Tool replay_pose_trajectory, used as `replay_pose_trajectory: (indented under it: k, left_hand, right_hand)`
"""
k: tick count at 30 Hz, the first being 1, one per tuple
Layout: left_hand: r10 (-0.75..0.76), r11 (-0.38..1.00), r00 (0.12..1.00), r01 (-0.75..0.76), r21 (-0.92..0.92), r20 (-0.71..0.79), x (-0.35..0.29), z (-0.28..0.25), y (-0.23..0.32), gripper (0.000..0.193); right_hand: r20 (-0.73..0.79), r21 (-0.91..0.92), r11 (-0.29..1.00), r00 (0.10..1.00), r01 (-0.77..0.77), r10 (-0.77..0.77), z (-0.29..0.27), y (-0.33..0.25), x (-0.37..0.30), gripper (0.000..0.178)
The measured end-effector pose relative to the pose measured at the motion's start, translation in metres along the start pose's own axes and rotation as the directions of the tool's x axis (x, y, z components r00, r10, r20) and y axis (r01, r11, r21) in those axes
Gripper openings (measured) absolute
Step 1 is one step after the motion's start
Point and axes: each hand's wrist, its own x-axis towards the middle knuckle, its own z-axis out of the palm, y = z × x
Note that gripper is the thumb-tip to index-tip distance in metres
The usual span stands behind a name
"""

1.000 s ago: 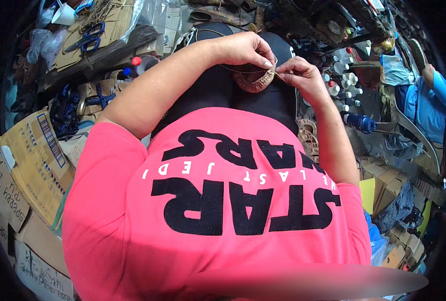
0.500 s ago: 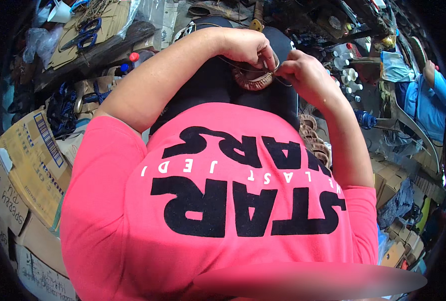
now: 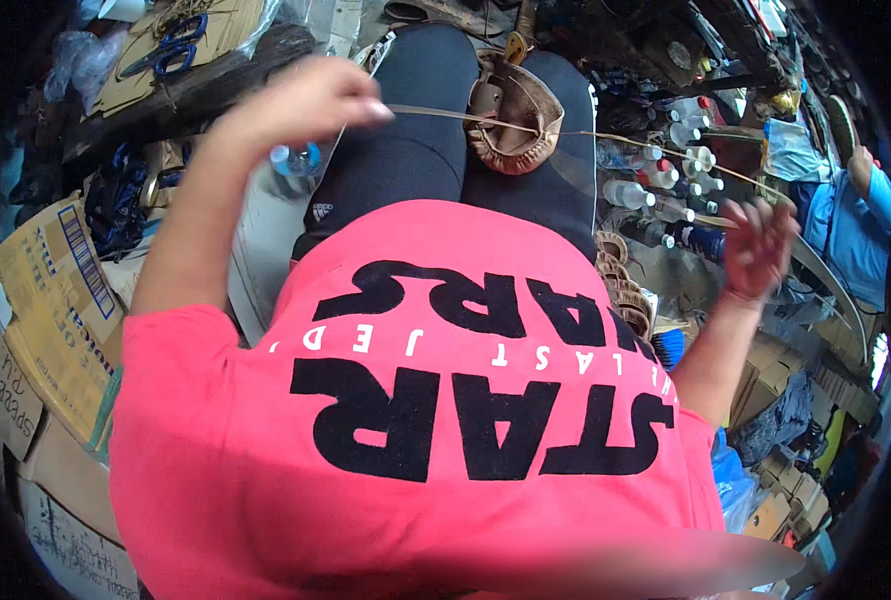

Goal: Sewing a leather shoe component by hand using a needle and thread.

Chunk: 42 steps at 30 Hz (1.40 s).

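A brown leather moccasin upper [image 3: 537,150] with a gathered, puckered toe sits between my knees, its opening facing up. A pale thread [image 3: 435,112] runs from the shoe out to both sides, stretched nearly straight. At its left end my left hand [image 3: 315,100] is closed on the thread, somewhat blurred. Far out to the right, my right hand [image 3: 758,245] has curled fingers at the other length of thread, which reaches its fingertips; motion blurs this hand too.
Blue-handled scissors [image 3: 180,45] lie on cardboard at upper left. Several plastic bottles [image 3: 630,193] stand right of my legs, with stitched brown shoe pieces [image 3: 625,285] nearer me. A cardboard box [image 3: 50,310] is at left. Another person's blue sleeve [image 3: 855,235] shows at far right.
My hands were close together over the shoe's toe and have swung wide apart, left and right. The thread is now drawn out long, and the shoe is uncovered.
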Motion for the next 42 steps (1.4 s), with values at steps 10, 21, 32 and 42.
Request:
replay_pose_trajectory:
  k: [10, 21, 32, 42]
  left_hand:
    - [-0.197, -0.479, 0.908, -0.419, -0.772, -0.370, 0.015, -0.025, 0.046, 0.040]
    - [-0.416, 0.323, 0.823, -0.263, -0.909, -0.386, 0.013, -0.043, -0.099, 0.039]
    - [0.053, 0.935, 0.985, 0.010, 0.355, -0.167, 0.139, 0.009, 0.044, 0.043]
    - [-0.059, 0.880, 0.993, 0.101, 0.465, -0.104, 0.139, 0.000, 0.042, 0.044]
  right_hand:
    - [-0.581, -0.753, -0.490, 0.793, -0.438, 0.183, -0.013, 0.049, -0.031, 0.025]
    - [-0.736, -0.453, 0.686, 0.673, -0.570, 0.073, -0.040, 0.019, -0.060, 0.050]
    - [-0.124, -0.951, -0.307, 0.856, 0.042, 0.502, 0.122, 0.139, 0.107, 0.030]
    - [-0.266, -0.925, 0.075, 0.775, -0.373, 0.572, 0.112, 0.158, 0.091, 0.022]
